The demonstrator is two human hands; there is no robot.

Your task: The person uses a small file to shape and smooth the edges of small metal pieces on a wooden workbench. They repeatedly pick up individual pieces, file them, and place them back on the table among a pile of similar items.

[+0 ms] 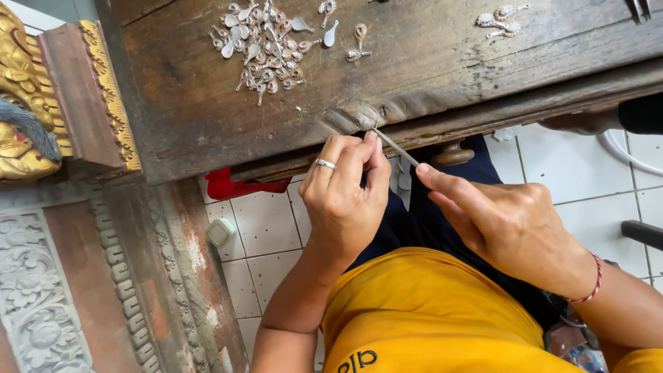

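- The left hand, a ring on one finger, is pinched shut at the near edge of the worn wooden table; whatever small thing its fingertips press there is hidden.
- The right hand grips a thin metal file, whose tip meets the left fingertips at that edge.
- A heap of small silver pendants lies toward the far edge.
- Two more pendants lie near the far right corner.

Lots of bare worktop between the pendant pile and the front edge, easy to slide through. Left is walled off by carved trim. Two more pendants sit far right, I think.
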